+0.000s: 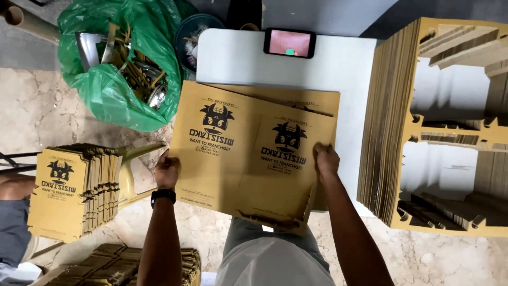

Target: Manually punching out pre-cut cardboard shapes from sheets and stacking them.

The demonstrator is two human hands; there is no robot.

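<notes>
flat cardboard sheets (233, 153): mustard yellow, black horned-mascot print. far left bag (106, 90): bright green. table (344, 79): white. phone (289, 43): black frame, pink screen. wristband (163, 196): black. floor (32, 111): beige marbled. right stack (381, 122): same yellow.

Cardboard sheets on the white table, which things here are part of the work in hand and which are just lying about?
In hand: printed cardboard sheet gripped by left hand and right hand; flat cardboard stack on the right; folded stack on the left.

Lying about: phone; green bag of scraps; white table.
</notes>
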